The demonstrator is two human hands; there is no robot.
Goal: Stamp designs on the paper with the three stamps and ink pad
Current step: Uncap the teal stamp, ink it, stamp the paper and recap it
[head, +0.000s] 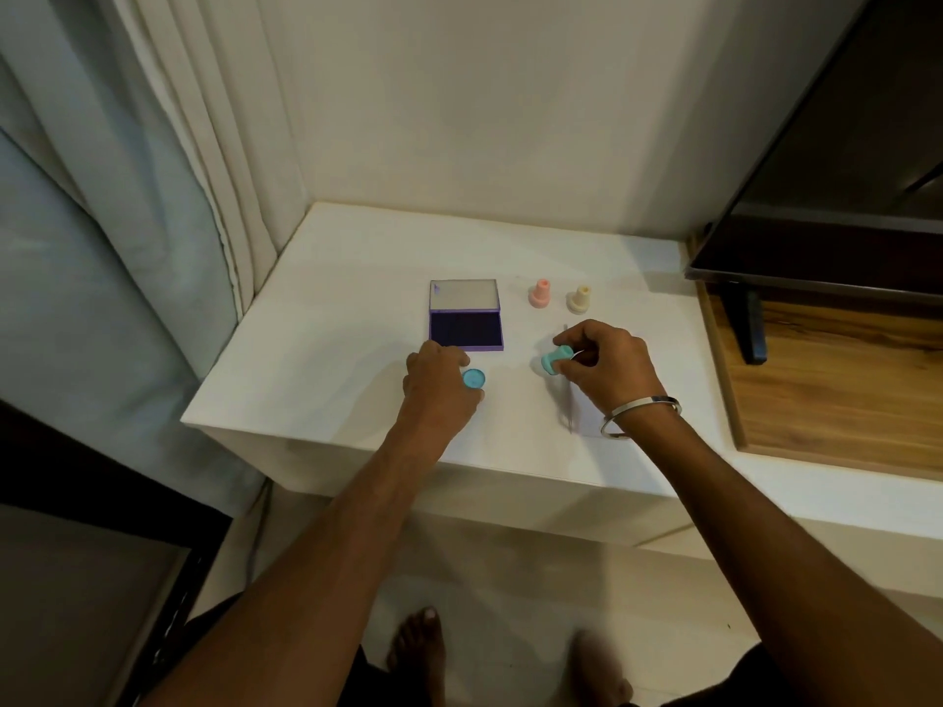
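A purple ink pad (466,327) lies open on the white table (331,318), its lid tilted back. My right hand (607,367) grips a teal stamp (555,360), tilted with its base pointing left, just above the white paper (581,415) whose edges barely show. My left hand (439,385) holds a round teal cap (473,378) close to the table in front of the ink pad. A pink stamp (539,293) and a cream stamp (579,299) stand upright behind my right hand.
A dark television (837,160) on a stand sits over a wooden surface (837,390) at the right. Curtains (127,196) hang at the left. The table's front edge runs below my wrists, and bare feet show on the floor.
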